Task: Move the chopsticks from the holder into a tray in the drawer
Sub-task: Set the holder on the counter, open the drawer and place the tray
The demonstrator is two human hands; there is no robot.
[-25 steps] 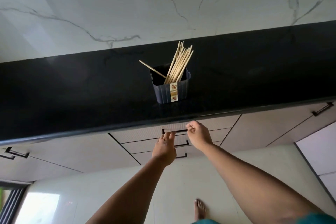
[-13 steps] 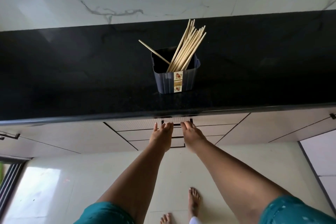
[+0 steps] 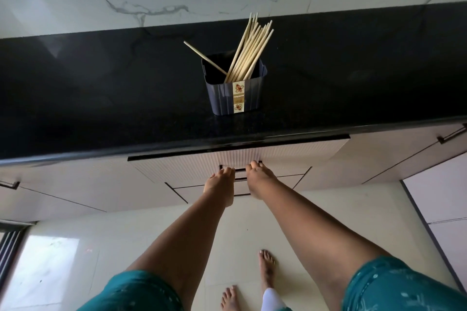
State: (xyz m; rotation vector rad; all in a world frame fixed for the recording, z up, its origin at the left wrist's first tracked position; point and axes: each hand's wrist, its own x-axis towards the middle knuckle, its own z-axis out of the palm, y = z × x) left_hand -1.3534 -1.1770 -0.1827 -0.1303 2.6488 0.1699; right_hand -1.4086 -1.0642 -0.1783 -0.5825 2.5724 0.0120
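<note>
Your left hand (image 3: 219, 184) and right hand (image 3: 257, 179) sit side by side, fingers curled over the dark handle (image 3: 240, 170) of the top drawer (image 3: 192, 166), which stands slightly out from under the black countertop (image 3: 101, 98). At twelve o'clock from your hands, the chopsticks (image 3: 250, 50) stand in the dark blue holder (image 3: 235, 93) near the counter's front edge.
</note>
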